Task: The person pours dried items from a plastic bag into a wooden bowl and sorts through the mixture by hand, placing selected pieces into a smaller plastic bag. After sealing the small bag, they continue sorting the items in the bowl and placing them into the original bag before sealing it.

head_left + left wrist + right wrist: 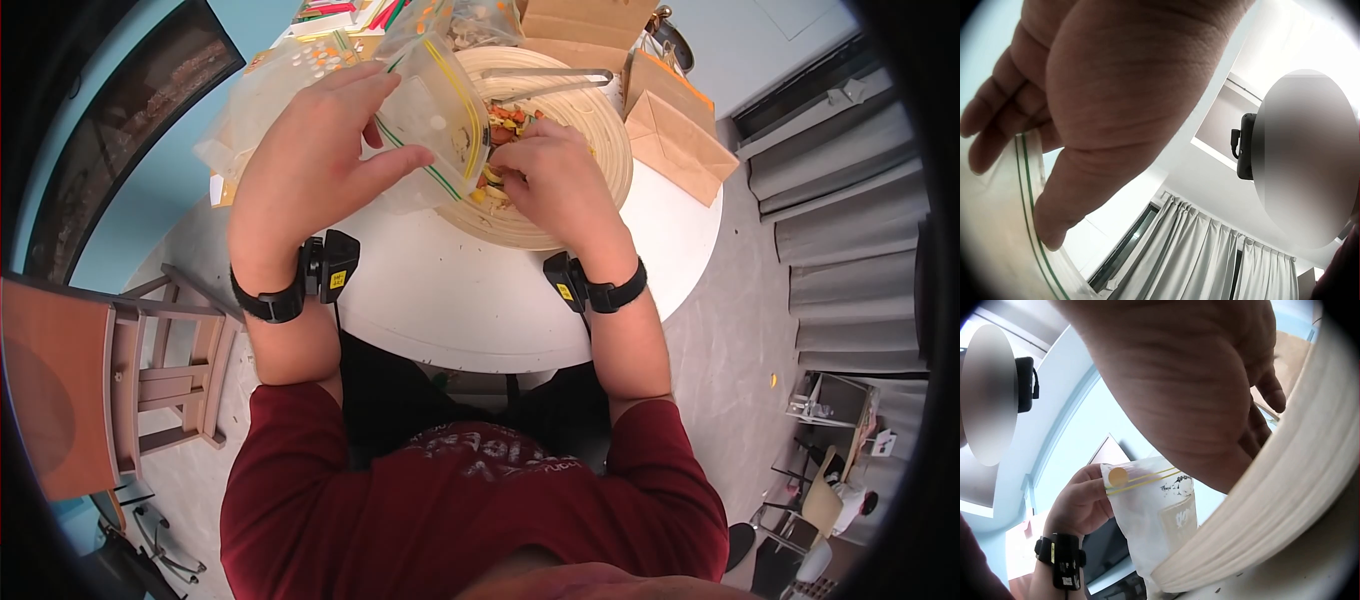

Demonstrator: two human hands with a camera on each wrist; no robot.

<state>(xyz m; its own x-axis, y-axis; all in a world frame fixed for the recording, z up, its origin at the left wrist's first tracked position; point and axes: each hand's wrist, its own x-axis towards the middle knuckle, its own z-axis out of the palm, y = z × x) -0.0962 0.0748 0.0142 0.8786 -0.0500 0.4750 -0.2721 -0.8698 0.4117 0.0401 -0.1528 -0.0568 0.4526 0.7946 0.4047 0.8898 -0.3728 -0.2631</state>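
Note:
My left hand (320,150) grips a clear zip bag (425,115) by its rim, thumb on one side and fingers on the other. Held tilted, the bag has its mouth with yellow and green zip lines towards the round woven tray (610,190). Over that tray my right hand (555,180) reaches down with bent fingers that grip among small colourful pieces (508,122), orange, yellow and dark. Its fingertips are partly hidden. In the right wrist view the bag (1154,519) hangs from the left hand (1082,500), beside the pale tray rim (1272,481).
Metal tongs (550,75) lie across the tray's far side. Brown paper bags (680,140) stand at the back right. Another clear bag with orange and white spots (310,65) is at the left on the white round table (440,310). A wooden chair (170,370) stands left of it.

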